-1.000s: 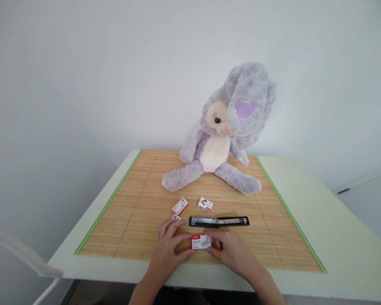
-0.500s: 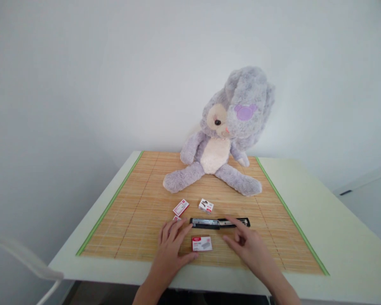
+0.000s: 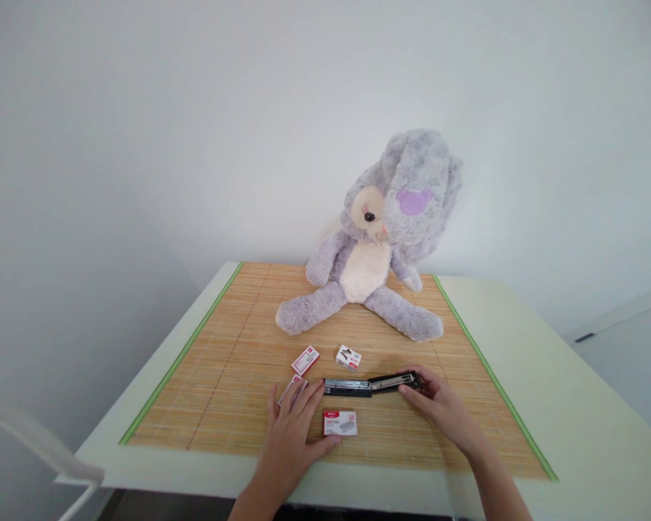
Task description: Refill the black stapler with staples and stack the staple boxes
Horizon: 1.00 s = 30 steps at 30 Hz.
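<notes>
An unfolded black stapler lies across the mat, its metal insides facing up. My right hand pinches its right end between thumb and fingers, and that half tilts up slightly. My left hand rests flat with fingers spread, its fingertips by the stapler's left end and partly over a small red-and-white box. The left thumb touches or nearly touches the lower edge of a staple box. Two more small boxes lie behind the stapler: a red-and-white box and a white box.
A grey plush toy sits at the back of the bamboo mat against the wall. The mat has green edges and covers much of the white table. A pale curved cable or bar shows at the lower left.
My right hand has moved to the stapler's right end and closed on it, lifting that half slightly. My left hand stays spread; the view has shifted a little.
</notes>
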Tool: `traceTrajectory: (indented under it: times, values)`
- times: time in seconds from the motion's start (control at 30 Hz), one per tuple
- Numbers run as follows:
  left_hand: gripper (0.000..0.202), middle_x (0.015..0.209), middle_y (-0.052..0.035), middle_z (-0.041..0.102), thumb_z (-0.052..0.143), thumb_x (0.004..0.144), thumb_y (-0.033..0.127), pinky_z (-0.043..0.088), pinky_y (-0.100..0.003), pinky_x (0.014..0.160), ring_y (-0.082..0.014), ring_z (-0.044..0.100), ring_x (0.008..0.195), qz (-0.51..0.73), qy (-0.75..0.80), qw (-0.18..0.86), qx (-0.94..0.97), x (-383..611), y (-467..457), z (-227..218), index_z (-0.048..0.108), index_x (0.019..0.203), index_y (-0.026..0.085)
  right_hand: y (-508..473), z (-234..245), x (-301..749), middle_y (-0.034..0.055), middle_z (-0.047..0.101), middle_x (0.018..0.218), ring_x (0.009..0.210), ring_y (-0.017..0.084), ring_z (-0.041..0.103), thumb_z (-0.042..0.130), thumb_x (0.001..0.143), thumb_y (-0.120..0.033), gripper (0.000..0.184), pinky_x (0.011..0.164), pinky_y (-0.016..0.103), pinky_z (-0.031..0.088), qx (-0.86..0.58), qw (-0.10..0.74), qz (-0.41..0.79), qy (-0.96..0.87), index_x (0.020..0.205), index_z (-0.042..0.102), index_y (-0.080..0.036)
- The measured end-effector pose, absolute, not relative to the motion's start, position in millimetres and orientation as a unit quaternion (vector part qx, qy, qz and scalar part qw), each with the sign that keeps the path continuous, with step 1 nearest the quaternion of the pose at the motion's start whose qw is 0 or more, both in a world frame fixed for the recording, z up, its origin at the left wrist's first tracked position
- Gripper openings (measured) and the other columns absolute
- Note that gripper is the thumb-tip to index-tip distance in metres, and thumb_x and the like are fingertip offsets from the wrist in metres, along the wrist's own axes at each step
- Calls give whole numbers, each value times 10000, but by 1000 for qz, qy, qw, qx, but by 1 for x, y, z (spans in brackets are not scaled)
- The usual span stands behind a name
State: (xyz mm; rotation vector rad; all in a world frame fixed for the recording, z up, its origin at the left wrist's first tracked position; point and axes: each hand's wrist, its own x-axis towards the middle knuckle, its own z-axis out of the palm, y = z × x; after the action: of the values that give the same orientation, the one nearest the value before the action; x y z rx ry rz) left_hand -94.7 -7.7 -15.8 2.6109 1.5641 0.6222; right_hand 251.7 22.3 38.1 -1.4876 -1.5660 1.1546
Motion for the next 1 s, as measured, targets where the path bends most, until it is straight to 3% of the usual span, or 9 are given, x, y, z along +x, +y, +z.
traceTrajectory:
  times: [0.23,0.47,0.73,0.87,1.0]
  values:
    - [863,1527,-54,551,693,854,647,-188,-556,1233,-334,428,1425,204,501,4,841,-94,-7,-16,379,1586,316,43,85,204,-24,584,743,685,152,524,668,926,-496,299,622,264,391,-545,281,361,-703,982,690,-202]
    - [863,1524,-58,554,684,856,657,-226,-550,1220,-328,428,1422,202,501,2,841,-93,-7,-15,380,1585,310,53,92,152,-41,563,745,696,135,526,746,893,-314,170,631,246,337,-521,217,283,-776,855,621,-205]
    - [855,1518,-72,557,682,857,660,-214,-562,1223,-333,423,1427,206,500,0,841,-93,-7,-18,403,1572,285,53,74,124,11,646,920,866,171,584,752,853,-196,132,735,249,378,-526,178,257,-791,963,679,-200]
    - [813,1515,-68,557,686,865,635,-178,-545,1244,-331,415,1433,213,490,-11,845,-94,-8,-15,430,1557,293,51,67,123,22,652,961,909,183,585,723,858,-170,212,779,261,405,-525,185,268,-786,1064,710,-217]
    - [579,1526,-14,539,746,854,506,-99,-525,1272,-308,405,1442,220,470,-2,855,-93,-14,-4,593,1396,370,47,64,132,20,637,920,882,189,581,702,871,-176,248,781,276,419,-537,221,275,-767,1114,714,-220]
